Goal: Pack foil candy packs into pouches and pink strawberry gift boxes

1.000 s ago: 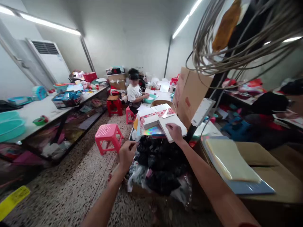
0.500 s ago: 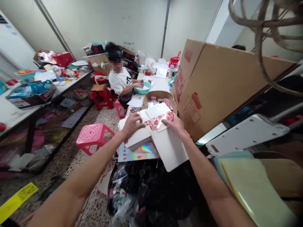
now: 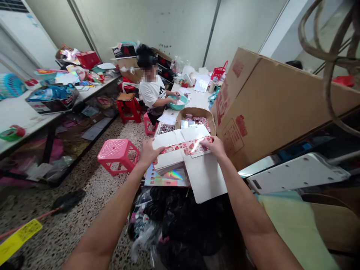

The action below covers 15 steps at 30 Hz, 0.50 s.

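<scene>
A glossy strip (image 3: 184, 147) with a red heart-like pattern lies stretched across a stack of white cards (image 3: 170, 161). My right hand (image 3: 217, 147) pinches its right end, thumb on top. My left hand (image 3: 149, 153) is at the left end, its thumb against the strip and its fingers partly hidden over the stack's edge. A larger white card (image 3: 206, 178) slants down from under the strip toward me. Beneath the stack shows a shiny rainbow-tinted sheet (image 3: 167, 180).
Beyond is a cardboard box (image 3: 180, 112) of patterned pieces. A co-worker (image 3: 153, 92) handles things over a green basin (image 3: 178, 103). A tall carton (image 3: 270, 101) stands right, a pink stool (image 3: 118, 150) left. Black plastic bags (image 3: 191, 225) lie below my arms.
My left hand has moved left from the top of the cards to the strip's left end, and more of the strip shows. My right hand keeps its end. The view has shifted leftward.
</scene>
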{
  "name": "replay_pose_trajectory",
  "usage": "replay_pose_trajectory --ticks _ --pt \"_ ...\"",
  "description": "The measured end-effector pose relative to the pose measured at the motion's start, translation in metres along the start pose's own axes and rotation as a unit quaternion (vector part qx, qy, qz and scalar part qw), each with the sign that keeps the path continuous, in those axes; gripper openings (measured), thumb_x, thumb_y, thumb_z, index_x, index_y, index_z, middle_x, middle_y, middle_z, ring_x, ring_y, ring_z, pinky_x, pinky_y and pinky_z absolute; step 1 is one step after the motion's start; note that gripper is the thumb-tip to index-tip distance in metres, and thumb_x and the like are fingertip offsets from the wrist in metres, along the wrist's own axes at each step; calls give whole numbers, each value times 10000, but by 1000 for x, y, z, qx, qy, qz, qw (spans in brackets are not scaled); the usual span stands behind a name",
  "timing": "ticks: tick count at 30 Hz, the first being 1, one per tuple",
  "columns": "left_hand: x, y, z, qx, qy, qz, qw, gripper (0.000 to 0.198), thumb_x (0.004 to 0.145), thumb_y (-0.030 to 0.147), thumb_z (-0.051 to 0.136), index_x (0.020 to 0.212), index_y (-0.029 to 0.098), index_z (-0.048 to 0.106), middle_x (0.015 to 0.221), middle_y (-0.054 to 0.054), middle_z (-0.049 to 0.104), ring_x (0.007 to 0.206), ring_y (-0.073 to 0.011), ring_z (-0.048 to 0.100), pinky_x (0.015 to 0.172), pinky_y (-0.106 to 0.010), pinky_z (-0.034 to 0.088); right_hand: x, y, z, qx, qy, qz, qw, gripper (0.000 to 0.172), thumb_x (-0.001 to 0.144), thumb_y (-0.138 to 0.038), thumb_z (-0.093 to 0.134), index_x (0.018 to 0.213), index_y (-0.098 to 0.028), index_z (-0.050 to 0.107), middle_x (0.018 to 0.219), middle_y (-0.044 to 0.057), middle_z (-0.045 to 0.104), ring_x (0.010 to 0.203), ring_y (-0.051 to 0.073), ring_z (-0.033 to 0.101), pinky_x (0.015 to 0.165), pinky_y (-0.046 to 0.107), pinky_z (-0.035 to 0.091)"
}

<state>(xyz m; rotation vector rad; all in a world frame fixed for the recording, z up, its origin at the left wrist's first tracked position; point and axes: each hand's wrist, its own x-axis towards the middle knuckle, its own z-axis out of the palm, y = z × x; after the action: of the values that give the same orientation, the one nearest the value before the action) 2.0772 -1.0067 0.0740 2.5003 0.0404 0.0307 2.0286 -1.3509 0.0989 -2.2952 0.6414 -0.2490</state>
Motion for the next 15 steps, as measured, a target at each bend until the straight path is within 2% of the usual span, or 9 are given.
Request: replay_pose_trajectory --ticks 2,5,7,9,10,12,13,15 --pt "15 6 -7 14 -59 -12 998 911 721 685 834 1475 249 570 1414 -180 511 1364 -415 516 1177 -499 397 1 0 3 31 15 13 999 591 565 -548 927 984 -190 715 929 84 772 889 276 710 758 334 543" --pt "22 9 -11 45 -83 -22 995 1100 622 764 860 1537 263 511 1426 -189 495 1372 -457 493 1176 -533 378 7 2 3 102 -27 13 994 585 503 -538 950 900 -187 702 801 58 741 780 259 692 680 335 530" --pt "19 10 -13 60 -82 -12 995 1079 651 775 837 1546 269 509 1438 -195 489 1383 -475 477 1165 -560 386 14 0 0 115 -72 12 991 583 484 -542 961 858 -187 690 743 53 718 737 258 675 653 344 520" --pt "13 13 -15 71 -49 14 996 971 710 734 824 1524 283 547 1480 -198 474 1396 -483 461 1149 -588 400 20 -5 -4 60 -80 -3 995 600 487 -525 972 894 -188 688 789 66 726 792 279 679 689 360 527" --pt "11 16 -16 75 -23 51 996 902 739 681 831 1505 281 571 1511 -195 469 1410 -475 449 1156 -592 399 22 -10 -5 13 -70 -17 997 619 498 -508 975 946 -191 688 862 80 736 859 296 683 733 370 534" --pt "11 28 -17 77 4 204 976 678 834 510 809 1441 268 629 1542 -168 498 1440 -417 446 1200 -566 374 23 -21 -5 -88 -53 -50 993 656 563 -500 960 1069 -200 669 1056 117 728 1014 326 670 843 392 537" --pt "14 36 -16 75 -14 308 948 525 891 409 760 1386 265 665 1521 -148 544 1442 -372 464 1224 -541 359 22 -26 -2 -130 -56 -59 988 665 609 -518 939 1120 -204 652 1153 138 702 1082 339 653 895 404 531" --pt "24 53 -12 66 -88 489 865 294 951 246 644 1230 261 734 1377 -113 673 1365 -291 558 1214 -477 389 19 -34 4 -185 -78 -59 978 658 712 -584 870 1189 -207 619 1292 177 626 1183 366 613 973 432 511"
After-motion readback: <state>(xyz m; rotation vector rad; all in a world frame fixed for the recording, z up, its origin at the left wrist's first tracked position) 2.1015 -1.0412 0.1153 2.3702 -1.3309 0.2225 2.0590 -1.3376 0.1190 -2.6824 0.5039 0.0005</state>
